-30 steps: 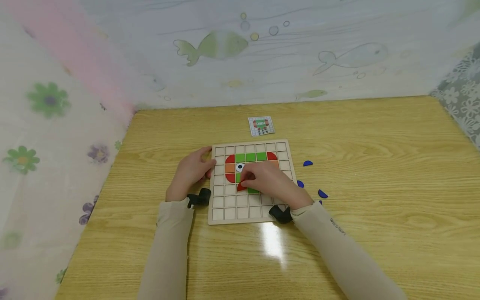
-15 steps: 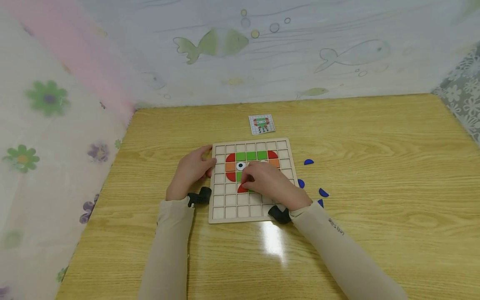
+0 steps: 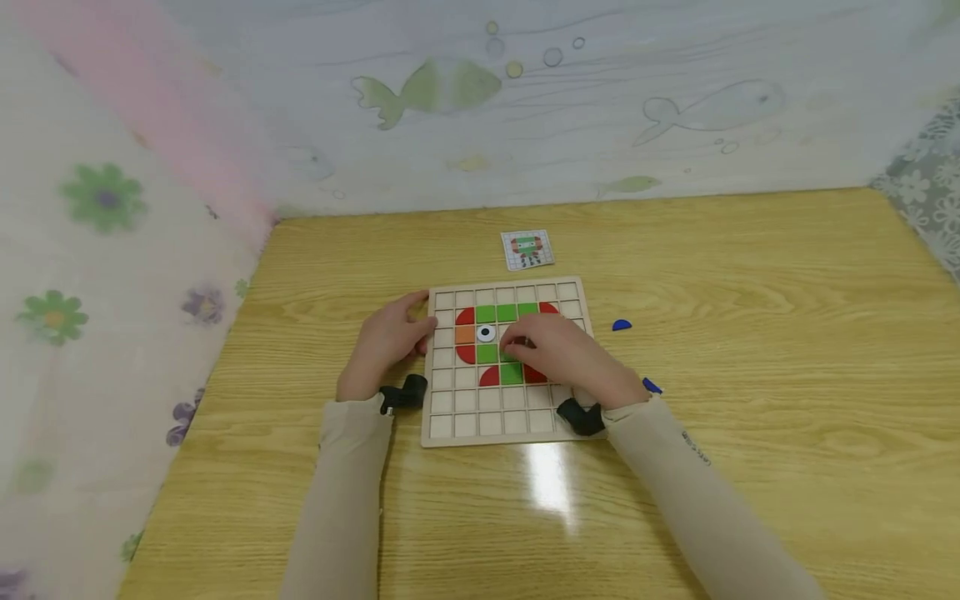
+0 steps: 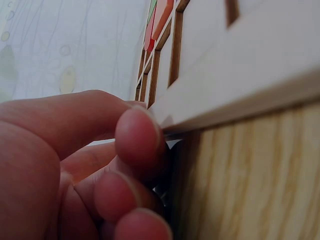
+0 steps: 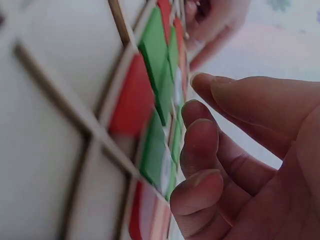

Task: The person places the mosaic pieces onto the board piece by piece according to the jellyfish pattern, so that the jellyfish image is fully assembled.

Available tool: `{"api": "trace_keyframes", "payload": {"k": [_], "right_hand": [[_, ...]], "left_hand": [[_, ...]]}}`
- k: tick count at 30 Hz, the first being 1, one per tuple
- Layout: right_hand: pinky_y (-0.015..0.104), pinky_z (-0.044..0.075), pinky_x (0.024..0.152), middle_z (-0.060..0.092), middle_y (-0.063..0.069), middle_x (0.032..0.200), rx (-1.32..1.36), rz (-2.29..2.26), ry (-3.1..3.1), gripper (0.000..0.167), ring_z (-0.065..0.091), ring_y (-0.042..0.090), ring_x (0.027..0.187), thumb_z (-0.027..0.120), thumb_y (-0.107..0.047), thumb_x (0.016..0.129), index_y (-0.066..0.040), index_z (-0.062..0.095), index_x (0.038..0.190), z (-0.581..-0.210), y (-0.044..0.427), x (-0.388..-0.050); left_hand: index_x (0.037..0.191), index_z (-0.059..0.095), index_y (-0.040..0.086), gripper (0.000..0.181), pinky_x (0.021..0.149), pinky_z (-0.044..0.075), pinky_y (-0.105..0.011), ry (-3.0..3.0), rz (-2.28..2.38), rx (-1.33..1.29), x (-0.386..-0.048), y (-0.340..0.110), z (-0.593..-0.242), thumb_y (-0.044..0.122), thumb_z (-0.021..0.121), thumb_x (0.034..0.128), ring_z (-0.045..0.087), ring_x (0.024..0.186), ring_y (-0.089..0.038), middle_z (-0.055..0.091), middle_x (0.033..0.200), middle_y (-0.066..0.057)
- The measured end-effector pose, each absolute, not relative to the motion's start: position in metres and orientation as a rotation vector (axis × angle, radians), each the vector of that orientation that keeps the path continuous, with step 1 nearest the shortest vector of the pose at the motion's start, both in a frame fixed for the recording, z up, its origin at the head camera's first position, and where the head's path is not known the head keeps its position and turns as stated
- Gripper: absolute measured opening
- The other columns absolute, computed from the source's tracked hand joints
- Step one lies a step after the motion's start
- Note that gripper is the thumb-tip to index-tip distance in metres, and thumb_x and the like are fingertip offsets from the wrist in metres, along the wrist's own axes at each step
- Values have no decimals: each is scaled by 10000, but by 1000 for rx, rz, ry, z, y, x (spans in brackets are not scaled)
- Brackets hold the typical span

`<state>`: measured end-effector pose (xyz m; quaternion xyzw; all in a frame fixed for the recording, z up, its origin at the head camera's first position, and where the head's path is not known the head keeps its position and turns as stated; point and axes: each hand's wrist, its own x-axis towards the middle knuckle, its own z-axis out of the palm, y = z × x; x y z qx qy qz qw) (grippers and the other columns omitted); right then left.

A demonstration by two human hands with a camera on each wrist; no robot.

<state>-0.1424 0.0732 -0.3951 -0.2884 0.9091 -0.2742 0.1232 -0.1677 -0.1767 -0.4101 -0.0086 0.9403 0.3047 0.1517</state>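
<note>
A square wooden grid board point(image 3: 453, 425) holds red, green and orange tiles and a white eye tile point(image 3: 486, 332). My left hand point(image 3: 386, 342) grips the board's left edge, its thumb over the rim and its fingers bent beside it in the left wrist view. Over the middle of the board hovers my right hand point(image 3: 570, 354), fingers loosely bent. Nothing shows between thumb and fingers in the right wrist view. Below it lie a red rounded tile point(image 3: 490, 377), a green square tile point(image 3: 512, 372) and another red tile point(image 3: 535, 374). The right hand hides part of the pattern.
A small picture card point(image 3: 527, 250) lies behind the board. To the right are a blue half-round tile point(image 3: 622, 325) and another blue tile point(image 3: 652, 386), partly behind the right wrist. Patterned walls border the wooden table point(image 3: 765, 333) at the back and left.
My right hand has let go of the red rounded tile, which now lies in its grid square, and has shifted right and slightly up. The left hand stays on the board's edge.
</note>
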Motion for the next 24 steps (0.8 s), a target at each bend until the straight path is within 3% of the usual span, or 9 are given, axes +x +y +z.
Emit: {"api": "trace_keyframes", "payload": {"k": [8, 24], "right_hand": [[309, 422, 709, 600, -39, 889, -708, -861, 2666, 184, 518, 136, 776, 540, -254, 887, -169, 664, 992, -388, 101, -151], [350, 414, 743, 600, 1, 918, -531, -856, 2678, 229, 520, 172, 818, 524, -283, 895, -142, 639, 1035, -393, 158, -151]], "left_hand": [[1392, 317, 220, 556, 558, 411, -312, 2696, 883, -14, -168, -175, -412, 339, 505, 882, 508, 450, -166, 595, 580, -1], [1393, 313, 243, 559, 509, 414, -306, 2683, 927, -42, -166, -176, -411, 328, 510, 876, 480, 431, -165, 603, 590, -12]]}}
